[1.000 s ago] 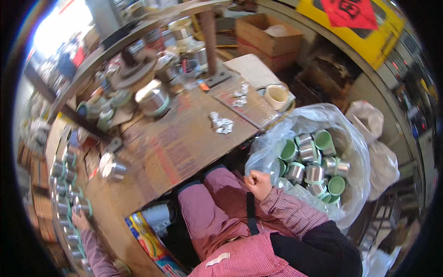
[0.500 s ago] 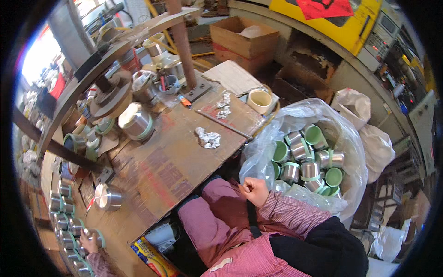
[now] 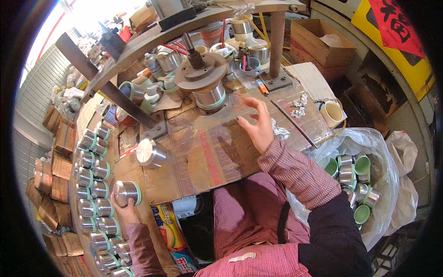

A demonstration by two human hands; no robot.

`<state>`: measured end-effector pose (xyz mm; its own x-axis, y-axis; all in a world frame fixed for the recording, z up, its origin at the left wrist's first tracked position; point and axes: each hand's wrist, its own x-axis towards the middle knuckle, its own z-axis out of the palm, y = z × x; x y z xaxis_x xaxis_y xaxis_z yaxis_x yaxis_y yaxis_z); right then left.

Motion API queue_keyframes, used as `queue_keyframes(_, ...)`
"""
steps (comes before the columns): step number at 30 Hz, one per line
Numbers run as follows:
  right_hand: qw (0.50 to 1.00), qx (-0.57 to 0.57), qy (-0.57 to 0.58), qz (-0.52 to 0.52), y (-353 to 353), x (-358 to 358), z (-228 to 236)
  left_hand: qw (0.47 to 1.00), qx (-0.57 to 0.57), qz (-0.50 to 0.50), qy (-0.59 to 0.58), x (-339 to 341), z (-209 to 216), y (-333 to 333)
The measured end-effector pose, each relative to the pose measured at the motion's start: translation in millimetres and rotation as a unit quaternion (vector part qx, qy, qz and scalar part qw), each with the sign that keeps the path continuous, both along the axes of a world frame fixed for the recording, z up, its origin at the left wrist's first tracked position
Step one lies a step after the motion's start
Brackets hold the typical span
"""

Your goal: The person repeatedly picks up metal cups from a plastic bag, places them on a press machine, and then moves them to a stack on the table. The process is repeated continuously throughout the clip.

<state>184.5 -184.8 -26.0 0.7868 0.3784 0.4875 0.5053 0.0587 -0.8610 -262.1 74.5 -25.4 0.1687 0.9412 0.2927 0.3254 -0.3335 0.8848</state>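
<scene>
My left hand (image 3: pixel 125 213) grips a short steel cup with a pale green band (image 3: pixel 124 193) at the table's left edge, beside rows of similar cups (image 3: pixel 99 189). Over the middle of the table, my right hand (image 3: pixel 261 127) is open and empty, thumb and fingers apart. To its left, another steel cup (image 3: pixel 208 98) with a green band stands under the round metal disc (image 3: pixel 200 74) of a press, which covers its top. A further steel cup (image 3: pixel 151 153) rests on the cardboard-covered table (image 3: pixel 194 171) between my two hands.
The press's posts (image 3: pixel 275 46) rise from the table. A metal rod (image 3: pixel 295 124), crumpled foil (image 3: pixel 280 130) and a cream cup (image 3: pixel 332 112) lie to the right. A clear plastic bag (image 3: pixel 387 184) of green-lined cups stands by my right side. Cardboard boxes (image 3: pixel 318 48) stand behind and at far left.
My left hand has brought a cup away from the rows toward the table. My right hand has risen from my lap, opened, and reached over the table. The disc now covers the cup's top.
</scene>
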Motion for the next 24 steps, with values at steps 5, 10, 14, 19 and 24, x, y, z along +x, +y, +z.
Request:
queue_keyframes(5,0.996,-0.067,-0.05,-0.044,102,44,-11,0.98,0.057,-0.137,-0.135,35,27,-62)
queue_keyframes(10,1.0,0.017,-0.006,0.024,143,51,4,0.977,0.071,-0.193,-0.063,138,39,-85)
queue_keyframes(14,0.976,0.172,0.127,0.031,85,20,19,0.956,0.006,-0.243,-0.165,231,37,-76)
queue_keyframes(19,0.982,0.141,0.126,0.015,-53,-34,18,0.96,0.011,-0.241,-0.142,368,22,-39)
queue_keyframes(24,0.979,0.095,0.142,-0.109,-171,-79,-15,0.933,0.011,-0.327,-0.146,437,-6,-35)
